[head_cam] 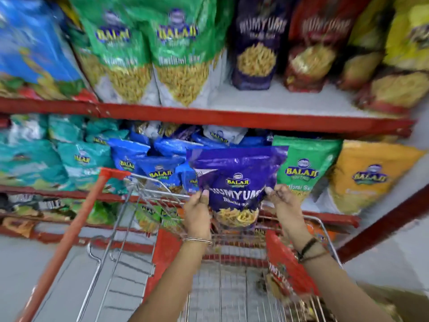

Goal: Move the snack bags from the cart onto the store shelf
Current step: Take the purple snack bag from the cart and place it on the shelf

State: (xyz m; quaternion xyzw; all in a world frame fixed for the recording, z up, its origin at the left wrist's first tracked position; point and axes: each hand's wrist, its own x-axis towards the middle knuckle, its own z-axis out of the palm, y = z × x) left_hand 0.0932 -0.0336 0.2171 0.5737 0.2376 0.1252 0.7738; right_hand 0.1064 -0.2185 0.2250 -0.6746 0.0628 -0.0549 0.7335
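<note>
While both hands pinch it, the purple snack bag point(234, 182) hangs upright above the cart's point(162, 263) far edge, before the middle shelf point(209, 123): left hand point(197, 213) gripping its left side, right hand point(284, 205) its right.

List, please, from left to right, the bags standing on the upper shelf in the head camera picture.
Blue bag → first green Balaji bag → second green Balaji bag → dark purple Humyums bag → red Humyums bag → yellow bags, too blurred to count.
</note>
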